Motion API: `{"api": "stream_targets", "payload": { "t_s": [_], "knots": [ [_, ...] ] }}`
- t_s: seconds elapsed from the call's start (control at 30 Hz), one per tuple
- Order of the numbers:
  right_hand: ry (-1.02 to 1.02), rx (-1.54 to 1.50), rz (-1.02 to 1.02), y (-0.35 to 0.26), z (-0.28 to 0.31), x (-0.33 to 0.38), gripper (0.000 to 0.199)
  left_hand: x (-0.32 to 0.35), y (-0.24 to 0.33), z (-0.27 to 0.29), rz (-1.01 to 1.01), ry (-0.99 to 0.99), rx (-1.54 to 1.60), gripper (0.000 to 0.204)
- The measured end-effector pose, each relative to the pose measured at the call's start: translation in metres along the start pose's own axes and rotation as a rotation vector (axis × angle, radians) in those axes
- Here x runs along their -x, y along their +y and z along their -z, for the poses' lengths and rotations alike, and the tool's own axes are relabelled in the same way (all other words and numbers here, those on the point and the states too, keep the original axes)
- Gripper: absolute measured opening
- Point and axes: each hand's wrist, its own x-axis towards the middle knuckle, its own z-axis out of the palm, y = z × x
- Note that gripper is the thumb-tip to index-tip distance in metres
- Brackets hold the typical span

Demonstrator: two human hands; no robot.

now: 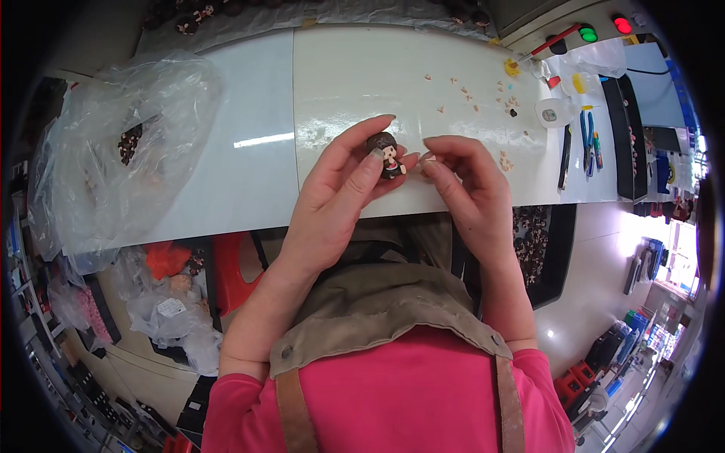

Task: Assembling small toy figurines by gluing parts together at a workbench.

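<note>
Left hand (pixel 343 177): gripping a small doll figure (pixel 388 155) with brown hair and a dark body, thumb pressing across the front of its head, index finger curling over the top, remaining fingers closing behind. Figure being held above the near edge of the white table (pixel 226 174), just over the lap.

Right hand (pixel 467 181): pinching thumb and index fingertip together just beside the figure, with a tiny pale piece (pixel 427 159) appearing between the tips; exact nature of that piece not being discernible. Other fingers folding loosely into the palm.

Lying farther back on the table: scattered small pale bits (pixel 468 97), well apart from both hands. Resting at the right end: blue-handled tools (pixel 588 140) and a small white bottle (pixel 553 113). Sitting at the left end: a large clear plastic bag (pixel 113 143) containing dark items.
</note>
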Motion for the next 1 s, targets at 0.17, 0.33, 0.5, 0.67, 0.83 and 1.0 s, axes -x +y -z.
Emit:
{"api": "stream_targets", "payload": {
  "t_s": [0.17, 0.33, 0.5, 0.67, 0.83, 1.0],
  "knots": [
    [-0.010, -0.381, -0.132, -0.007, 0.004, 0.005, 0.015, 0.001, -0.003, -0.001, -0.033, -0.001, -0.009, 0.039],
    [-0.035, -0.328, -0.084, -0.010, -0.002, 0.007, 0.017, 0.002, -0.004, -0.003, -0.065, 0.010, -0.043, 0.037],
    [-0.008, -0.055, 0.086, -0.008, -0.004, 0.008, 0.019, 0.003, -0.008, -0.001, -0.106, -0.012, -0.128, 0.035],
    [0.018, 0.070, 0.168, -0.008, -0.005, 0.009, 0.019, 0.004, -0.010, -0.002, -0.128, 0.000, -0.141, 0.035],
    [0.059, 0.051, 0.210, -0.003, -0.008, 0.011, 0.020, 0.005, -0.009, -0.003, -0.143, 0.021, -0.180, 0.034],
    [0.083, 0.085, 0.245, 0.000, -0.010, 0.010, 0.021, 0.005, -0.009, -0.002, -0.132, 0.016, -0.144, 0.034]
  ]
}}
